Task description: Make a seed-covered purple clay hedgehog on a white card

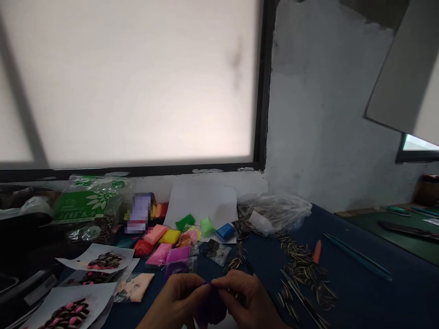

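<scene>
Dark-purple piece point(211, 313): near edge of scene, about centre, between the two hands above the blue tabletop point(346, 292); material and full outline too dark to tell. Left hand point(181, 301): thumb and forefinger pinching the piece at its upper edge. Right hand point(248, 299): same edge, thumb and fingers pinching it; fingertips of the two hands close together.

Just beyond the left hand: purple packet point(173, 268), with magenta packet point(178, 254) on its far side. Black packet point(215, 250) farther, right of these. Peach packet point(140, 287) left of the left hand, near the printed sheets point(73, 299) showing black-and-pink shapes.

Right of the right hand: metal tweezers point(302, 297) lying beside striped sunflower seeds point(302, 265); orange stick point(317, 251) at the seeds' right side. Blue slender tool point(358, 257) farther right.

Far side: blue packet point(225, 231) on white paper point(202, 201); clear plastic bag point(286, 212) to its right.
</scene>
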`<action>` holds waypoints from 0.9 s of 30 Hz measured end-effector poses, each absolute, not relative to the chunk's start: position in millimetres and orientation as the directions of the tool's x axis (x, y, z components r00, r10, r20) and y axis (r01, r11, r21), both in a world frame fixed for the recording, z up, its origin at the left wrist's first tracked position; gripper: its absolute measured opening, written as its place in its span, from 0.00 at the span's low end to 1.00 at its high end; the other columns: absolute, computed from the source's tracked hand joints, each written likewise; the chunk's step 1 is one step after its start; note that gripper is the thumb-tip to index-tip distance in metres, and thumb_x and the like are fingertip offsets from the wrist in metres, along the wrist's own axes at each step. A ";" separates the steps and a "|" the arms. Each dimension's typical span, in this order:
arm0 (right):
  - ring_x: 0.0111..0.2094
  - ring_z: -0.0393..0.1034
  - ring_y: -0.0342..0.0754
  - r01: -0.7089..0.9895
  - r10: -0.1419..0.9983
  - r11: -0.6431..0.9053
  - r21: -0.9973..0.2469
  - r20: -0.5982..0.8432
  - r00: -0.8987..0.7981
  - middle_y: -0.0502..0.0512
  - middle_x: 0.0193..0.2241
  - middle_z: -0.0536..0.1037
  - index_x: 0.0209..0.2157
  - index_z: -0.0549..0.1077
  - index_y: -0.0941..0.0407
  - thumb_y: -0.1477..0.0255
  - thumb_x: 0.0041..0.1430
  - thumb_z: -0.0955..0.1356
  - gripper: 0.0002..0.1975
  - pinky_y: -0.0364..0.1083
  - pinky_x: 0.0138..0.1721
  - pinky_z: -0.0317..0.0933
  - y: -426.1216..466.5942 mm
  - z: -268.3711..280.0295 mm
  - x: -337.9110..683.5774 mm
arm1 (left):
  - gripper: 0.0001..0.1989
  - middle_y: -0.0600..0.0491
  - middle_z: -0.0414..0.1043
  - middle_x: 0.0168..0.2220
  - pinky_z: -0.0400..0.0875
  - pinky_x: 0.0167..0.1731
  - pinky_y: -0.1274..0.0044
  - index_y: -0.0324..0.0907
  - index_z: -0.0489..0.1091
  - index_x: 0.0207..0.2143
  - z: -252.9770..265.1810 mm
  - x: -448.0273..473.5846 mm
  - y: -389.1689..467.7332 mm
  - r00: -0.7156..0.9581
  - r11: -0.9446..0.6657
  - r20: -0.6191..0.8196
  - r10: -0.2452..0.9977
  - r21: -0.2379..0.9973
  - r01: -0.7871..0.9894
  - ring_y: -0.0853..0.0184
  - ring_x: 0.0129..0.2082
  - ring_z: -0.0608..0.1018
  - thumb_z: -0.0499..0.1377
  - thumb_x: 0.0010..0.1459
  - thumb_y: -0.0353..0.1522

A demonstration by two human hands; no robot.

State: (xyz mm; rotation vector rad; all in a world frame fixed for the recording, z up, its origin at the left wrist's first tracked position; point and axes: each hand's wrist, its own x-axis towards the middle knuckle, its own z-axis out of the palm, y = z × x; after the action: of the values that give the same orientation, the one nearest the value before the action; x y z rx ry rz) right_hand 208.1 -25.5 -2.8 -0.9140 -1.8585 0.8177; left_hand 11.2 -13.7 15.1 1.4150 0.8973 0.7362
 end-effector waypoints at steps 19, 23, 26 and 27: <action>0.25 0.68 0.45 0.257 0.863 0.492 -0.832 0.430 -0.264 0.54 0.29 0.75 0.43 0.80 0.56 0.62 0.58 0.68 0.16 0.43 0.25 0.59 -23.7 -8.6 208.4 | 0.27 0.55 0.75 0.21 0.68 0.22 0.81 0.38 0.77 0.28 18.4 12.3 -10.3 0.517 0.007 -0.050 0.855 0.996 0.086 0.69 0.21 0.76 0.67 0.48 0.54; 0.24 0.68 0.45 0.248 0.872 0.470 -0.847 0.404 -0.276 0.55 0.28 0.76 0.34 0.79 0.57 0.58 0.60 0.67 0.16 0.43 0.24 0.58 -23.5 -8.6 208.2 | 0.27 0.53 0.76 0.23 0.70 0.24 0.79 0.38 0.77 0.30 17.9 11.6 -13.6 0.510 0.033 -0.071 0.857 0.996 0.082 0.67 0.23 0.77 0.66 0.50 0.55; 0.27 0.71 0.47 0.227 0.864 0.481 -0.847 0.414 -0.287 0.56 0.30 0.76 0.35 0.77 0.57 0.58 0.63 0.66 0.17 0.44 0.26 0.61 -26.0 -2.6 208.6 | 0.22 0.53 0.77 0.24 0.70 0.25 0.79 0.38 0.77 0.33 18.3 14.9 -17.1 0.518 0.083 -0.081 0.851 0.996 0.020 0.67 0.24 0.78 0.69 0.50 0.48; 0.28 0.71 0.48 0.222 0.855 0.496 -0.840 0.427 -0.295 0.57 0.31 0.76 0.37 0.77 0.57 0.58 0.63 0.66 0.16 0.44 0.28 0.62 -27.4 0.3 208.7 | 0.20 0.54 0.77 0.24 0.69 0.24 0.80 0.38 0.77 0.33 18.5 16.6 -18.1 0.523 0.091 -0.078 0.849 0.996 0.002 0.68 0.23 0.78 0.70 0.49 0.46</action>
State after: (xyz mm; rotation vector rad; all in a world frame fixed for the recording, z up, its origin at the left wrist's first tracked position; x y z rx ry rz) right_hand 208.7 -27.4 0.3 -0.9066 -1.7907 0.8359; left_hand 16.6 -18.1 18.5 1.3407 0.8225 0.7486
